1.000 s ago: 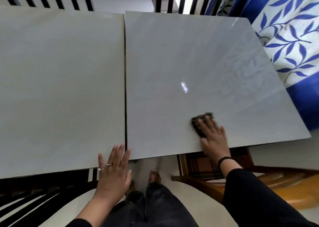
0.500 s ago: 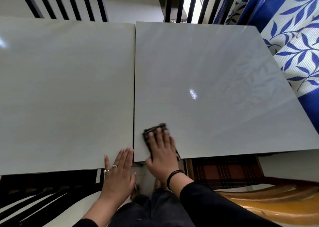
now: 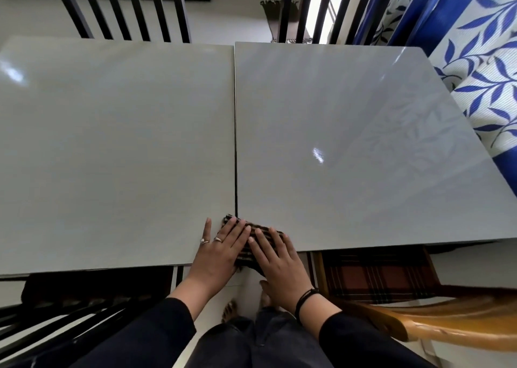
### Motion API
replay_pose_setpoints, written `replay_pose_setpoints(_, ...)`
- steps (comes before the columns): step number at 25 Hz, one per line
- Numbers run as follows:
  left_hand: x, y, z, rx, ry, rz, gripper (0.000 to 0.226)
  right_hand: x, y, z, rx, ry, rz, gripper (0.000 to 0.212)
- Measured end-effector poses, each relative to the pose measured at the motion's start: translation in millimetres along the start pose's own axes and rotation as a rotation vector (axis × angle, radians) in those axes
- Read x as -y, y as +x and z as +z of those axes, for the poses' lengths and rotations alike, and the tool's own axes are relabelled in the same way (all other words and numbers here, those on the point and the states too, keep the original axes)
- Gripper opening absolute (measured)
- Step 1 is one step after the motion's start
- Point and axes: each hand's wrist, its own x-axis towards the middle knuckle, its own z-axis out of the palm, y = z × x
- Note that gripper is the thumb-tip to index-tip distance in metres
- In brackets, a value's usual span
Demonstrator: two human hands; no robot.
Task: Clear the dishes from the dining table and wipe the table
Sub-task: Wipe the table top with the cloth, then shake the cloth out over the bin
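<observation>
A glossy grey dining table (image 3: 349, 132) of two slabs split by a dark seam fills the view; no dishes stand on it. A dark striped cloth (image 3: 251, 234) lies at the near edge, across the seam. My right hand (image 3: 275, 258) lies flat on the cloth with straight fingers. My left hand (image 3: 219, 248), two rings on it, rests flat beside it, its fingers overlapping the cloth's left part. Most of the cloth is hidden under both hands.
A wooden chair with a plaid cushion (image 3: 375, 275) stands at the near right, a dark slatted chair (image 3: 70, 311) at the near left. Dark chair backs (image 3: 126, 6) line the far side. A blue-leafed curtain (image 3: 481, 59) hangs at the right.
My right hand slid the cloth left along the near edge, from the right slab to the seam. My left hand moved onto the table and met the cloth.
</observation>
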Motion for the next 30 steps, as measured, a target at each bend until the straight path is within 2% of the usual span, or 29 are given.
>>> replay_pose_setpoints(4,0.7,-7.7,6.7,-0.087,0.040,0.024,0.081,-2.4,1.1,1.3,-0.127,-0.058,0.023,0.068)
replay_pose_setpoints(7,-1.1,-18.0,9.1,-0.199,0.061,0.048,0.053,-5.2,-4.8,2.9,-0.209,-0.068,-0.016,0.057)
replay_pose_setpoints(12,-10.7,-50.3,-8.5,-0.306,-0.005,0.093,0.039,0.9,-28.9,-11.5,-0.437,0.019,-0.129,0.037)
replay_pose_setpoints(15,-22.5,-87.2,-25.8,-0.357,-0.046,0.044,0.038,5.5,-46.5,-30.8,-0.570,0.084,-0.239,0.029)
replay_pose_setpoints(20,-62.1,-156.2,-61.9,-0.398,-0.100,-0.163,0.040,14.1,-67.2,-60.6,-0.718,0.182,-0.521,0.023)
replay_pose_setpoints(26,-136.3,-246.2,-84.1,-0.491,-0.095,-0.568,0.030,44.3,-89.6,-81.7,-0.628,0.346,-0.924,0.028)
replay_pose_setpoints(30,-175.7,-322.2,-97.6,-0.532,0.000,-0.886,0.029,114.8,-102.2,-94.1,-0.581,0.474,-1.213,0.021)
